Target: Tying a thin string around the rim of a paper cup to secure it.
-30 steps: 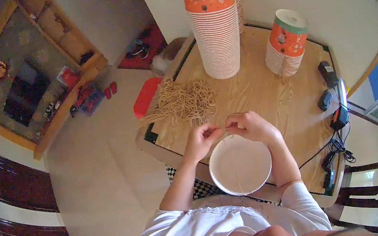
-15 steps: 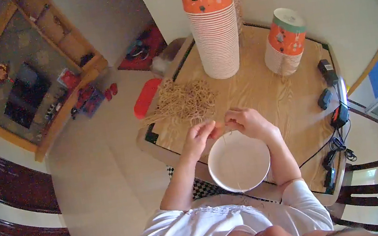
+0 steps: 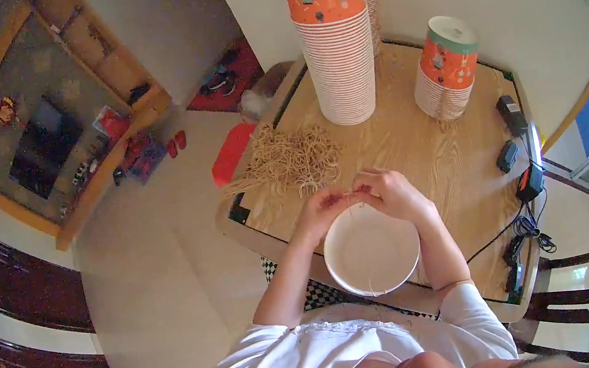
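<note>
A white paper bucket (image 3: 371, 248) sits at the table's near edge, between my forearms, its open mouth facing up. My left hand (image 3: 319, 212) is closed in a pinch just beyond its far rim. Against it, fingertip to fingertip, my right hand (image 3: 388, 193) pinches too. A thin tan string (image 3: 353, 208) shows at the fingers and runs down by the far rim; the rest of it is hidden by my hands. Another bit of string (image 3: 371, 286) shows at the near rim. Beyond my left hand lies a loose heap of tan strings (image 3: 298, 157).
A tall stack of orange and green paper buckets (image 3: 338, 65) stands at the back of the table, a shorter stack (image 3: 447, 72) to its right. Black adapters (image 3: 511, 116) and cables (image 3: 523, 227) line the right edge. A red stool (image 3: 232, 153) is beyond the left edge.
My left hand has turned and its fingertips have come in against my right hand's. The string at the bucket's near rim shows more plainly. The stacks and heap stay put.
</note>
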A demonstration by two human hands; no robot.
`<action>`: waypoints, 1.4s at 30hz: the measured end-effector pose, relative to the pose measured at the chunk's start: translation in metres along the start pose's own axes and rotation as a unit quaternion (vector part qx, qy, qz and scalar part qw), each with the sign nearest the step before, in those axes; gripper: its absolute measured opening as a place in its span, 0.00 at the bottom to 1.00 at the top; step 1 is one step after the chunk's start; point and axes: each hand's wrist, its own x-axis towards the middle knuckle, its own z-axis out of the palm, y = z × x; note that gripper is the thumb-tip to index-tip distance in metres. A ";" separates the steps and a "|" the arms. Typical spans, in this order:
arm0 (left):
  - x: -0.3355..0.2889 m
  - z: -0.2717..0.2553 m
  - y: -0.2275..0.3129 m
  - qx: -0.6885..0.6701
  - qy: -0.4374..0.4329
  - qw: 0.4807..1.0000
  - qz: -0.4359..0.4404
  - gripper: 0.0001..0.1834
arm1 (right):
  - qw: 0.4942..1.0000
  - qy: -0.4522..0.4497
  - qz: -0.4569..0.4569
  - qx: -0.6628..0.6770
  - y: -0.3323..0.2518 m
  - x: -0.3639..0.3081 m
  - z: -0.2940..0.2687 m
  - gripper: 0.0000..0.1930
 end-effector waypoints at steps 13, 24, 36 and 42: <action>-0.003 0.004 0.012 0.030 0.030 0.999 -0.020 0.09 | 0.999 0.002 0.016 0.045 0.002 0.001 -0.001 0.08; -0.012 -0.026 -0.001 -0.131 -0.012 0.991 -0.001 0.04 | 0.991 -0.071 0.027 0.111 0.039 0.001 0.000 0.06; 0.013 -0.018 -0.024 0.112 0.037 0.993 0.019 0.08 | 0.978 -0.126 0.095 0.135 0.025 0.008 0.007 0.07; 0.013 -0.016 -0.021 0.040 0.030 0.997 -0.054 0.08 | 0.979 -0.127 0.103 0.122 0.031 0.008 0.009 0.09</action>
